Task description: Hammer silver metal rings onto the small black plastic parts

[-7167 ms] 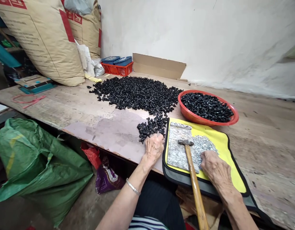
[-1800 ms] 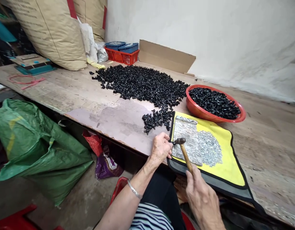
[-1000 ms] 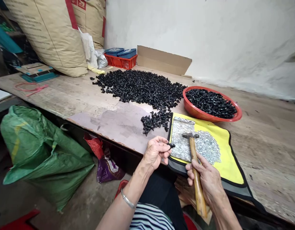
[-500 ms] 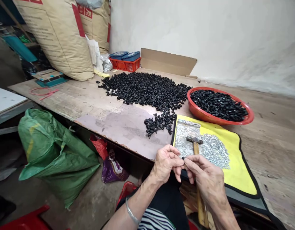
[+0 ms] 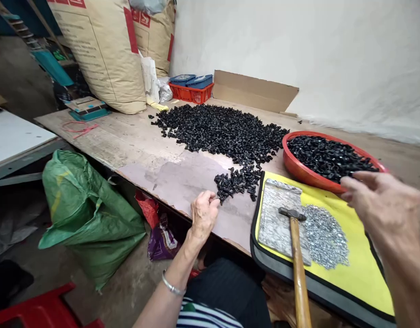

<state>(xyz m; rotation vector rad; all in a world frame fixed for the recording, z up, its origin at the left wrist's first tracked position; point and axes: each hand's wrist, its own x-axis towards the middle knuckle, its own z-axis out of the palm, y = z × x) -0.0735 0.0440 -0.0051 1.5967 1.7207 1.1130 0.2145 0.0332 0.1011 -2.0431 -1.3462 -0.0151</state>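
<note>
Left hand (image 5: pixel 203 214): fingers are curled together beside the black plastic parts (image 5: pixel 235 182); any held piece is hidden.
Right hand (image 5: pixel 380 205): fingers are held apart just above the red bowl (image 5: pixel 295 169).
Hammer (image 5: pixel 297 269): is laid across the yellow mat (image 5: pixel 353 291), within reach.

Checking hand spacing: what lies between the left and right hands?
Head view: a yellow mat lies between the left hand and right hand, bearing a metal plate, a hammer and small silver pieces.

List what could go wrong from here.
The right hand hovers just above the rim of the red bowl; a slip might tip the black plastic pieces out. The hammer lies with its handle running off the yellow mat and could get knocked down. The left hand sits near the loose small heap, close to the table edge, so pieces might get brushed off.
</note>
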